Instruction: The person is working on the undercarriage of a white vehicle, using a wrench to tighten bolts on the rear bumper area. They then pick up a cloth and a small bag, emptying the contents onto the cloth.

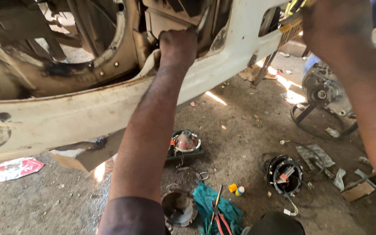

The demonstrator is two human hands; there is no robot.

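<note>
L hand (178, 45) is raised overhead and seen closed in a fist around a thin metal tool (203, 22), prob. a screwdriver shaft; grip end hidden inside the fist. Tool's long axis runs up and slightly right from the fist, tip lost in the dark cavity of the white vehicle body panel (88, 113). R hand (334, 21) is held well apart, upper right, pressed at the panel's edge by a yellow-black part (290, 30); whether its fingers are clamped on anything cannot be told, frame cuts them off. So the tool sits in the L hand, directly above the L forearm, R hand far off to the side. Below on the dirt floor (240, 130): red-handled pliers (218, 217) on a teal cloth (229, 211), a round lamp housing (283, 174), a red-white lamp unit (186, 141), none touched.
</note>
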